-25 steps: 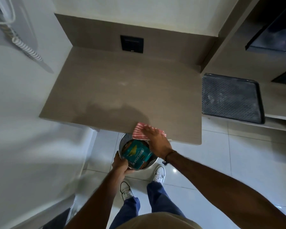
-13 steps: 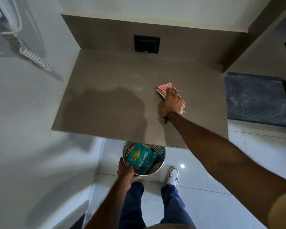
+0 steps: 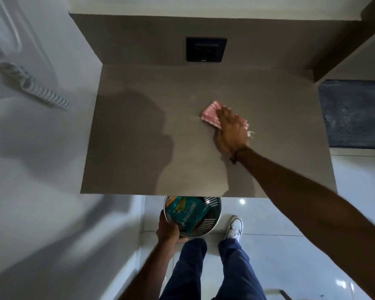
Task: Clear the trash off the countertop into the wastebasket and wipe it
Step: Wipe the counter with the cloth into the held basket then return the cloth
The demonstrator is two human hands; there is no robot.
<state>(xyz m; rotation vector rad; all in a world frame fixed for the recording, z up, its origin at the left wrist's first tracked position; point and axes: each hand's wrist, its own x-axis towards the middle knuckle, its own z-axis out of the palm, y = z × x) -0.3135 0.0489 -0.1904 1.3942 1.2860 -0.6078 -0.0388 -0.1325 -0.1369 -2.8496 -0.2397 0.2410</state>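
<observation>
The countertop [image 3: 139, 137] spreads flat under my right palm and well out to either side of it, a smooth grey slab with no trash left on it that I can see. Below its near edge, down by my left hand [image 3: 168, 231], hangs the wastebasket [image 3: 206, 227], a round slotted metal can tucked partly under the counter lip. My left fingers wrap its near rim, thumb outside, closed around the metal. I judge it light, since one hand carries it, and stiff enough that the rim is the right place to hold. Inside it, just beyond my left knuckles, sits a teal snack bag [image 3: 186, 213], crinkly and nearly weightless by the look of it.

My right hand [image 3: 231, 131] lies flat and spread on the red-and-white checked cloth [image 3: 211, 112], pressing it down on the counter, not pinching it. The cloth sticks out past my fingertips and a frayed corner peeks out at the outer side of my hand. It is soft and limp, so I think it will bunch if I push from an edge; steady palm pressure on its middle should drag it cleanly across the slick surface.
</observation>
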